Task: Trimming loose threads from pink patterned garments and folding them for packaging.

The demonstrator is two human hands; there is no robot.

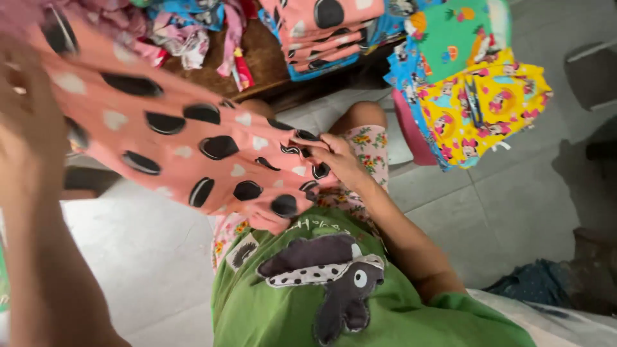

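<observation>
My right hand (pixel 331 154) pinches the edge of the pink cloth (pixel 186 144) with black spots, fingers closed on it above my knee. My left hand (pixel 22 122) is raised close and blurred at the cloth's other end; I cannot tell its grip. Folded stacks (pixel 321 32) lie on the table (pixel 267 61) ahead, yellow cloth (pixel 485 109) beside them.

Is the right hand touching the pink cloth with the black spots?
Touching. The head view shows the right hand pinching the edge of the pink spotted cloth, fingers folded over the fabric.
</observation>
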